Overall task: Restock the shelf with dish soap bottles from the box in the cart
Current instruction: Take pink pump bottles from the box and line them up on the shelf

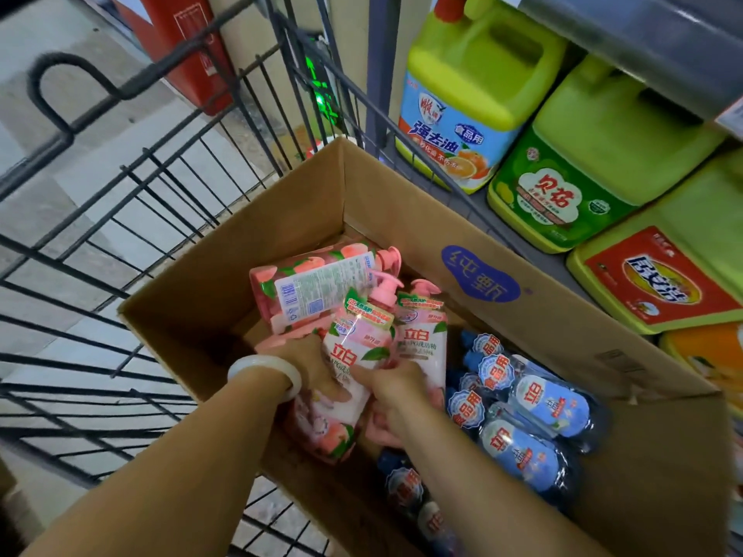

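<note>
Both hands are down in the open brown cardboard box (281, 219), which sits in the black wire cart (120, 219). The left hand (317, 367), white bangle (267, 371) on its wrist, grips a pink peach-print pump bottle of dish soap (354, 355). The right hand (396, 400) curls around the matching pink bottle (422, 335) just beside it. A third pink bottle (317, 283) lies flat towards the box's far corner. Blue-labelled bottles (534, 416) fill the box's right side, along the shelf of yellow-green jugs (595, 162).

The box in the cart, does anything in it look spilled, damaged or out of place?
No spill or damage shows in the cardboard box. The pink bottles lie jumbled; one lies crosswise, back label up. The blue bottles lie in rows. Both hands, left hand and right hand, grip pink ones.
</note>
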The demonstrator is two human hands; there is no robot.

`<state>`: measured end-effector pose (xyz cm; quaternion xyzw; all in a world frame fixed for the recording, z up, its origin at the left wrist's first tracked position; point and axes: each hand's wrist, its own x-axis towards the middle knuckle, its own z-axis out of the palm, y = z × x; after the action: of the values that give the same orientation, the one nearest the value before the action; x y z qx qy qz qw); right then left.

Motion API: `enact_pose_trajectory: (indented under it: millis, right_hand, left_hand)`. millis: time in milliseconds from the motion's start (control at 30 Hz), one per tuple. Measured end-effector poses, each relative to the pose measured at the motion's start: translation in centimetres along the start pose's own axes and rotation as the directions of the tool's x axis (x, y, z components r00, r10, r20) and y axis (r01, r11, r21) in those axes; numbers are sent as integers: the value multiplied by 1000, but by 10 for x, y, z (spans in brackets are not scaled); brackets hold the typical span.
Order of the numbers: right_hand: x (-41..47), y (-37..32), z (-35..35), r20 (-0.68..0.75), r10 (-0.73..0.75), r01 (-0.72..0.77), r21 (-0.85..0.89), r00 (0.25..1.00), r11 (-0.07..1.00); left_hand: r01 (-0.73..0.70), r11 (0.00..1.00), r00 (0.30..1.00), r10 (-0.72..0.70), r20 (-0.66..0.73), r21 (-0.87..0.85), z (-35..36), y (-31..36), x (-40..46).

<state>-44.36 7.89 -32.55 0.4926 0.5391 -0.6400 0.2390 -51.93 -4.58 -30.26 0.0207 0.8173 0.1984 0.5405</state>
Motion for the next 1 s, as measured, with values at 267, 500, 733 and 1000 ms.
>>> enact_pose_trajectory:
  millis: [267,500,733,1000]
  right_hand:
    - [-31,-22,-39,149,-64,52,80,987,995]
    - [-67,-71,-87,108,-238,225,124,965,966]
    - [-136,-103,-165,77,-413,386,238,907,891]
    - [-247,-96,-273,-83,-586,585,265,806,767]
  left_hand:
    - [-139,978,990,132,-55,-153,-3,12,-18]
    - [-378,785,926,318,-205,-490,13,73,-58]
    - [-574,701,819,490,-299,-424,9,163,-105]
    - [-731,641,681,707,-189,-234,43,267,-203]
